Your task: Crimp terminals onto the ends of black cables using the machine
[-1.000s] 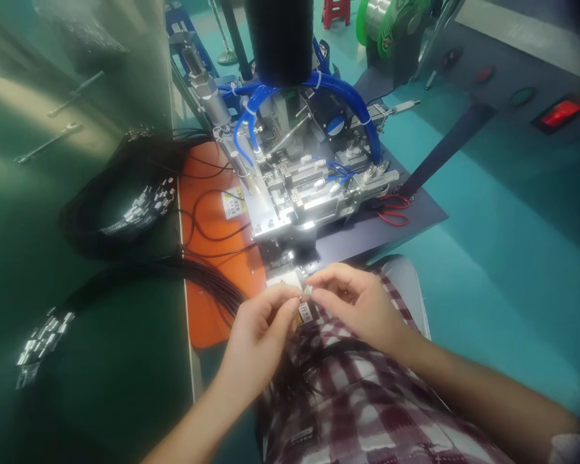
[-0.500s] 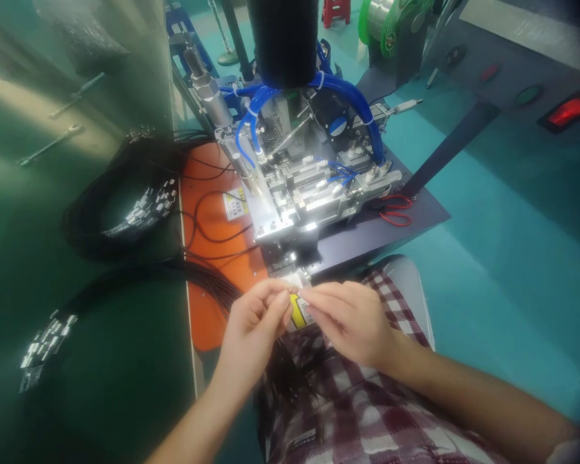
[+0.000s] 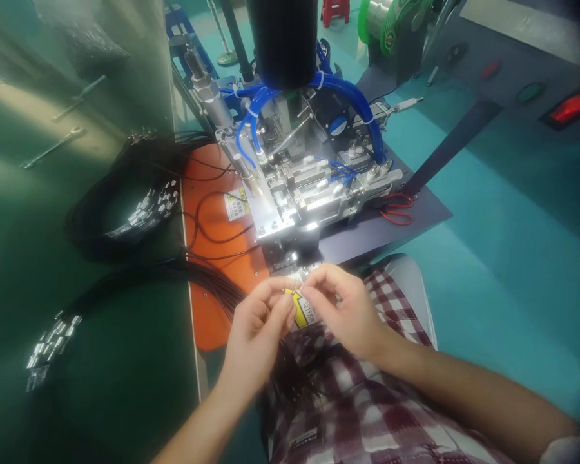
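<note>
My left hand (image 3: pixel 261 316) is closed in a pinch on the end of a cable, mostly hidden by the fingers. Thin pale wires (image 3: pixel 297 284) stick out between my two hands. My right hand (image 3: pixel 341 309) pinches these wires with thumb and forefinger; its other fingers are curled. Both hands are over a white label with a yellow arrow (image 3: pixel 299 314) on the front of the machine (image 3: pixel 314 193). A bundle of black cables (image 3: pixel 217 283) passes behind my left wrist and down to my lap.
Coils of black cable (image 3: pixel 84 238) with shiny metal ends lie on the green table (image 3: pixel 125 412) at left. An orange plate (image 3: pixel 217 322) borders the machine. Above it hangs a black cylinder (image 3: pixel 283 38). A control box (image 3: pixel 522 58) with a red lit switch is at upper right.
My right hand has turned and its fingers have curled in, with the fingertips slightly higher. The thin wires between the hands show more plainly. The left hand has barely moved.
</note>
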The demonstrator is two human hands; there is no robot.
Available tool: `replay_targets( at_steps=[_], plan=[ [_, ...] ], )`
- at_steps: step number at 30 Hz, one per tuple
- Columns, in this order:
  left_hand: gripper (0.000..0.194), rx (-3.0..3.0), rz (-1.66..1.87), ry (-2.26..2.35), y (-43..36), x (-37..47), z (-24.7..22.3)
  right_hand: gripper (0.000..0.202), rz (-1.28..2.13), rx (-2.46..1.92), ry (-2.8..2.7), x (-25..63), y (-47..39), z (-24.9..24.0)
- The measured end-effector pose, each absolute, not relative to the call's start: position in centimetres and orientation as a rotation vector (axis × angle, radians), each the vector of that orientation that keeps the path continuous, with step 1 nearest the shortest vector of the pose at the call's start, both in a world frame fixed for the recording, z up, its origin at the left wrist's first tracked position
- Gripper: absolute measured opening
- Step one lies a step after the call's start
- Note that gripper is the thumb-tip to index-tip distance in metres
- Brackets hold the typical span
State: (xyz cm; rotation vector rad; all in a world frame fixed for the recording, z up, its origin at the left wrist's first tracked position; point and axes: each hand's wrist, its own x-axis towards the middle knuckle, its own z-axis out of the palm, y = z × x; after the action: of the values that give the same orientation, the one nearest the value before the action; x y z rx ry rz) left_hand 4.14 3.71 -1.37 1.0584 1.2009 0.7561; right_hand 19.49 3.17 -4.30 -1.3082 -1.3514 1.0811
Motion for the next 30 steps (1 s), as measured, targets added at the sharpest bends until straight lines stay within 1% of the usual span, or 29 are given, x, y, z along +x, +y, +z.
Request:
replay_targets(
  at_steps=[2, 6, 8, 11, 17, 23, 27, 28, 30],
  plan=[
    [0.022, 1.042, 0.775, 1.187, 3.7, 4.0, -1.6, 0.012, 1.176, -1.307, -1.320, 19.5, 3.0, -4.0],
    [0.020, 0.961, 0.747, 1.105, 4.1, 3.7, -1.6, 0.017, 1.676, -1.247, -1.066, 19.8, 3.3, -3.2],
    [0.021, 0.924, 0.692, 1.079, 4.3, 3.7, -1.3, 0.018, 1.745, -1.243, -1.017, 19.8, 3.5, -2.9],
    [0.023, 0.919, 0.653, 1.136, 4.5, 3.9, -0.7, 0.016, 1.639, -1.316, -1.062, 19.6, 3.4, -2.9],
    [0.024, 1.025, 0.758, 1.361, 4.1, 4.5, 0.1, 0.013, 1.203, -1.341, -1.374, 19.3, 2.9, -3.3],
    [0.012, 1.283, 0.887, 1.585, 3.0, 4.7, 0.1, 0.012, 0.879, -1.360, -1.627, 19.1, 3.2, -2.7],
    [0.009, 1.570, 1.007, 1.622, 3.1, 4.3, 0.4, 0.012, 0.823, -1.324, -1.645, 18.7, 4.0, -1.8],
    [0.010, 1.546, 0.998, 1.599, 3.6, 4.1, 0.5, 0.012, 0.863, -1.317, -1.616, 18.6, 4.2, -1.6],
    [0.015, 1.320, 0.921, 1.511, 4.8, 3.7, 0.6, 0.012, 1.052, -1.320, -1.509, 18.5, 4.7, -1.4]
  ],
)
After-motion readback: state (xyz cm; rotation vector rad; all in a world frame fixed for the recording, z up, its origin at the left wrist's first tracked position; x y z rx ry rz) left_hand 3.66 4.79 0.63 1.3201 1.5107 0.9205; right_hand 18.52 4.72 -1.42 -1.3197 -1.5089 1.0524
